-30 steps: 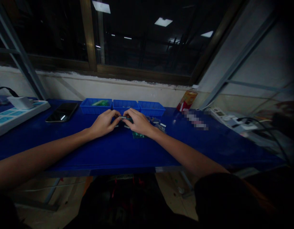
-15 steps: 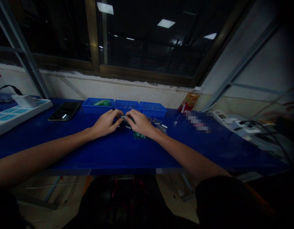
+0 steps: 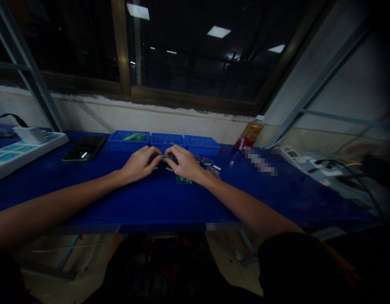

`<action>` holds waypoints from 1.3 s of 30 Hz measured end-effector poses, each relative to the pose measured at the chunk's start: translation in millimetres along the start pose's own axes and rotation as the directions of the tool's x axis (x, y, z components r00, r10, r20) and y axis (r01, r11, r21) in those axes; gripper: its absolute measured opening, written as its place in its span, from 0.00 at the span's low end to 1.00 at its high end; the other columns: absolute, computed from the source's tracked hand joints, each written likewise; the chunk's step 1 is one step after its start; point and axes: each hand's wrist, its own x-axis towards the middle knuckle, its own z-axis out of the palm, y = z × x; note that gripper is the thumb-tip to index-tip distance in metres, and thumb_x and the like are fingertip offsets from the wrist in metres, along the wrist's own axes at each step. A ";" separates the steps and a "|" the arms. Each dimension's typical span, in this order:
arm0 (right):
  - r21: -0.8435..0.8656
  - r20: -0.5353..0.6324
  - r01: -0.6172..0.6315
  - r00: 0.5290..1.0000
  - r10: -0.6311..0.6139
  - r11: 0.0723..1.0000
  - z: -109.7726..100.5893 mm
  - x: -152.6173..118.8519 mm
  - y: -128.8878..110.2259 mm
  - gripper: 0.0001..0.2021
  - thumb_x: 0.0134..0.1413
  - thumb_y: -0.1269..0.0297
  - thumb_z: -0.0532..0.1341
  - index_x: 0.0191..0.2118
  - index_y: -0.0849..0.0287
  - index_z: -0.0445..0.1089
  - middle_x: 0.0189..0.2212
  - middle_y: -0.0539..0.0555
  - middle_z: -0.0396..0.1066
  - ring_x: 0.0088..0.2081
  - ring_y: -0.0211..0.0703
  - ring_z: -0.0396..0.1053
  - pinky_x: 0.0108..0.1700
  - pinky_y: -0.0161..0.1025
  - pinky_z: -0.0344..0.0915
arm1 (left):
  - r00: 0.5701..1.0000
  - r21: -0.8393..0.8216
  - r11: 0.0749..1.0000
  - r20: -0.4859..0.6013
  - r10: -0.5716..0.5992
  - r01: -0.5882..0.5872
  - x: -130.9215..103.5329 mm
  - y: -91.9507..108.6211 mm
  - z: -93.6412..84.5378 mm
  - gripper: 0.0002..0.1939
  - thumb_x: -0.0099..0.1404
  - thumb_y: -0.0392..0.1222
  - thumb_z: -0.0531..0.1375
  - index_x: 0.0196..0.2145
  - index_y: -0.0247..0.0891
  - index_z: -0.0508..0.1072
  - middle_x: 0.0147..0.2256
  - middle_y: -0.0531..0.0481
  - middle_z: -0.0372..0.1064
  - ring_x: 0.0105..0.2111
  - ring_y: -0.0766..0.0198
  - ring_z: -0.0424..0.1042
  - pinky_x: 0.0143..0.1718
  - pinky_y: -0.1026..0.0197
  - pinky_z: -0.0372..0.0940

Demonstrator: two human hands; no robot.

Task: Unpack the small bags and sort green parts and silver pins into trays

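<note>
- Two bare hands meet over a blue tabletop [image 3: 144,202], the left hand [image 3: 140,163] and the right hand [image 3: 186,162] bent around a small grey part [image 3: 165,157] too dim and too tiny to make out in detail
- The grip on each side appears closed, thumb and forefinger pinching the part from opposite sides — it sits between the two hands, in front of the middle tray [image 3: 160,147]
- A slip looks the likeliest mishap: so little of the part shows that uneven pressure from one side could flick it loose
- Should it drop, it could be hard to find; a pale piece [image 3: 168,169] lies just below the hands, and more clutter, including a white strip [image 3: 216,167] and clear packets [image 3: 213,170], lies to the right
- A green board [image 3: 184,180] rests near the right hand, close enough that a lowered wrist could nudge it or press on it
- Pushing too hard with both thumbs might bend or crack the part, if it is as slight as it seems
- Dim light adds to the risk — shadow between the fingers could hide a crooked hold
- Farther off, the left tray [image 3: 128,145], the right tray [image 3: 203,149] and a phone [image 3: 83,148] seem at little risk from the hands
</note>
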 end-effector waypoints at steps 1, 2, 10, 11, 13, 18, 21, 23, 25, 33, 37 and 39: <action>-0.002 0.000 -0.002 1.000 0.002 1.000 0.1 0.1 0.0 0.04 0.56 0.65 0.53 0.36 0.58 0.61 0.32 0.53 0.63 0.36 0.40 0.61 0.39 0.38 0.58 | 1.000 -0.007 1.000 -0.003 -0.003 0.003 -0.2 0.2 -0.1 0.12 0.65 0.44 0.49 0.38 0.34 0.65 0.33 0.46 0.69 0.34 0.61 0.67 0.37 0.57 0.62; -0.003 0.000 -0.005 1.000 0.005 1.000 0.0 0.1 0.0 0.04 0.56 0.65 0.53 0.36 0.58 0.61 0.32 0.53 0.63 0.36 0.40 0.61 0.39 0.38 0.58 | 1.000 -0.015 1.000 -0.007 -0.007 0.007 -0.3 0.3 -0.1 0.12 0.65 0.44 0.50 0.40 0.34 0.65 0.33 0.46 0.69 0.35 0.61 0.67 0.37 0.57 0.62; -0.005 0.014 -0.020 1.000 0.020 1.000 -1.8 0.2 -2.0 0.06 0.57 0.63 0.51 0.36 0.59 0.61 0.32 0.53 0.64 0.35 0.39 0.61 0.39 0.38 0.58 | 1.000 0.003 1.000 -0.029 0.003 -0.003 -0.6 -1.1 0.4 0.09 0.64 0.43 0.51 0.39 0.35 0.65 0.32 0.47 0.68 0.34 0.62 0.67 0.35 0.59 0.62; -0.004 0.016 -0.025 1.000 0.025 1.000 -2.1 0.2 -2.2 0.06 0.57 0.63 0.51 0.36 0.59 0.61 0.32 0.53 0.64 0.35 0.39 0.61 0.39 0.38 0.58 | 1.000 0.002 1.000 -0.031 0.003 -0.003 -0.5 -1.2 0.3 0.09 0.64 0.43 0.51 0.38 0.35 0.65 0.32 0.47 0.68 0.33 0.62 0.67 0.35 0.59 0.62; -0.001 0.020 -0.039 0.999 0.039 0.999 -2.4 0.4 -2.5 0.06 0.56 0.62 0.52 0.37 0.58 0.61 0.33 0.53 0.64 0.36 0.40 0.62 0.39 0.38 0.58 | 0.999 0.002 1.000 -0.034 0.003 -0.003 -0.3 -0.9 -0.1 0.09 0.64 0.43 0.51 0.38 0.35 0.65 0.31 0.47 0.68 0.33 0.62 0.67 0.36 0.58 0.62; 0.001 0.020 -0.041 0.999 0.041 0.999 -2.9 1.0 -2.7 0.07 0.54 0.63 0.55 0.38 0.57 0.60 0.34 0.53 0.64 0.36 0.40 0.62 0.39 0.39 0.58 | 1.000 0.020 1.000 -0.018 0.000 0.000 -0.1 0.3 -1.1 0.10 0.65 0.43 0.49 0.37 0.35 0.65 0.31 0.46 0.67 0.33 0.61 0.66 0.36 0.58 0.62; -0.011 0.016 -0.012 1.000 0.012 1.000 -3.1 1.3 -2.2 0.05 0.55 0.64 0.54 0.36 0.58 0.61 0.33 0.53 0.63 0.36 0.40 0.61 0.39 0.38 0.58 | 1.000 0.029 1.000 -0.002 -0.004 0.004 -0.1 -0.1 -0.5 0.11 0.66 0.44 0.49 0.37 0.34 0.65 0.32 0.46 0.67 0.33 0.61 0.66 0.36 0.57 0.62; -0.023 0.009 -0.001 1.000 0.001 1.000 -3.4 1.6 -0.5 0.05 0.55 0.64 0.53 0.36 0.58 0.62 0.33 0.53 0.63 0.36 0.40 0.61 0.39 0.38 0.58 | 1.000 0.032 0.999 0.012 -0.022 0.021 0.0 -0.4 -0.2 0.11 0.66 0.44 0.49 0.38 0.34 0.65 0.32 0.46 0.68 0.33 0.60 0.66 0.36 0.57 0.61; -0.042 -0.010 -0.005 1.000 0.005 0.999 -4.0 2.1 3.5 0.05 0.56 0.64 0.53 0.36 0.58 0.63 0.33 0.53 0.64 0.36 0.40 0.61 0.39 0.38 0.58 | 0.999 0.032 0.999 0.043 -0.033 0.032 0.3 -0.2 -0.3 0.12 0.66 0.45 0.49 0.38 0.34 0.65 0.32 0.46 0.68 0.34 0.60 0.66 0.37 0.57 0.61; -0.180 -0.176 -0.173 0.974 0.141 0.968 -8.0 3.3 50.9 0.10 0.58 0.62 0.51 0.34 0.60 0.67 0.31 0.55 0.66 0.36 0.43 0.63 0.40 0.39 0.59 | 0.986 0.020 0.996 0.147 0.080 -0.084 1.3 0.2 -0.7 0.13 0.66 0.45 0.49 0.36 0.35 0.68 0.35 0.47 0.68 0.36 0.59 0.65 0.41 0.55 0.61; -0.259 -0.218 -0.270 0.952 0.216 0.927 -5.1 3.6 74.0 0.11 0.58 0.61 0.51 0.34 0.60 0.68 0.32 0.56 0.67 0.38 0.45 0.63 0.43 0.41 0.59 | 0.970 -0.001 0.991 0.207 0.128 -0.130 1.2 -1.4 1.3 0.12 0.65 0.44 0.50 0.38 0.36 0.69 0.37 0.46 0.68 0.39 0.59 0.65 0.43 0.55 0.60; -0.291 -0.222 -0.291 0.947 0.232 0.911 -2.8 4.5 79.7 0.11 0.58 0.62 0.52 0.34 0.61 0.69 0.32 0.56 0.67 0.39 0.46 0.63 0.43 0.42 0.59 | 0.961 -0.001 0.989 0.239 0.141 -0.145 1.1 -1.9 2.2 0.12 0.65 0.44 0.51 0.41 0.36 0.69 0.38 0.46 0.68 0.41 0.59 0.65 0.44 0.55 0.60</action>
